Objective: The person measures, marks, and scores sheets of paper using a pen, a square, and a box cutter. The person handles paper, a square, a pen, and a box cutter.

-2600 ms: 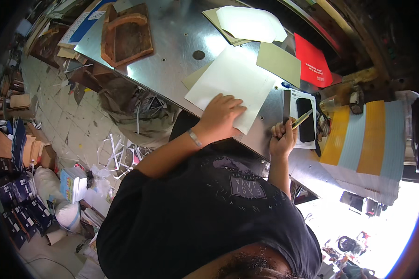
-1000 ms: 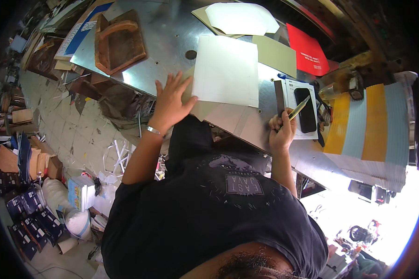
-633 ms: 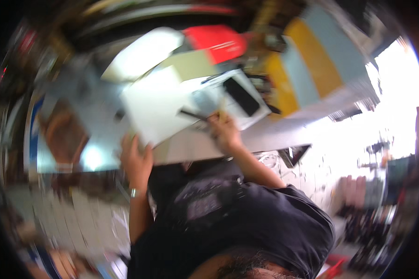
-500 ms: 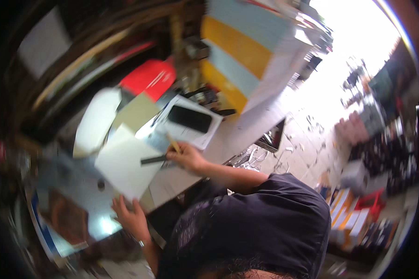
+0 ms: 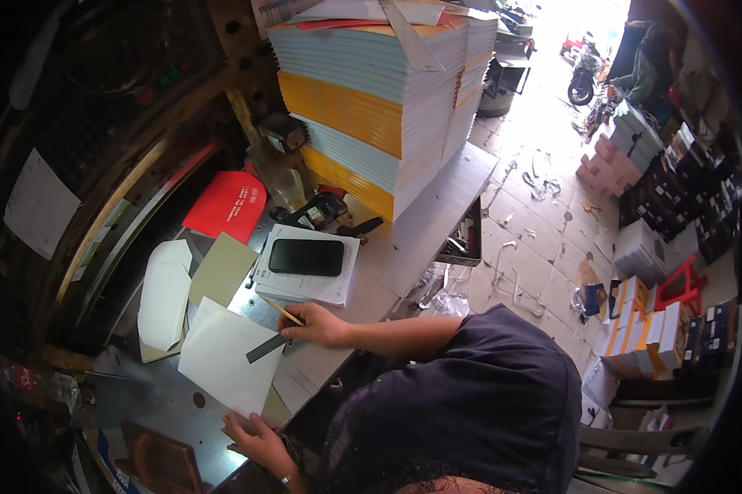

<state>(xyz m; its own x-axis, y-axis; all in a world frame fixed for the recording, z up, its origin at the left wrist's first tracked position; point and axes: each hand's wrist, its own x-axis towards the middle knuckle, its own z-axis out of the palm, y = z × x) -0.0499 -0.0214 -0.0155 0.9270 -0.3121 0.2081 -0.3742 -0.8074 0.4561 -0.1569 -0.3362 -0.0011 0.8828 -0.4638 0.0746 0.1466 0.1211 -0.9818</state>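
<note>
A white sheet of paper [image 5: 223, 350] lies at an angle on the metal worktable [image 5: 161, 391]. My right hand [image 5: 315, 325] grips a pencil [image 5: 283, 310] and a short dark ruler [image 5: 265, 347]; the ruler's far end reaches over the sheet. At the sheet's near edge, my left hand [image 5: 260, 442] has its fingers spread, with the fingertips close to or touching the paper. Beyond the sheet are a tan card [image 5: 224, 267] and a white stack of cut paper [image 5: 163, 296]. A black phone [image 5: 307, 257] rests on a white booklet pile [image 5: 338, 288].
Tall stacks of blue and yellow bound booklets [image 5: 346, 115] rise at the table's far side. A red folder [image 5: 227, 206] leans behind the cards. A brown wooden block [image 5: 165, 461] sits at the near left. On the tiled floor to the right are scraps, boxes and a red stool [image 5: 679, 284].
The view has swung, so the table items appear shifted and are sharper now. Both hands keep much the same place by the sheet, the right one still holding ruler and pencil.
</note>
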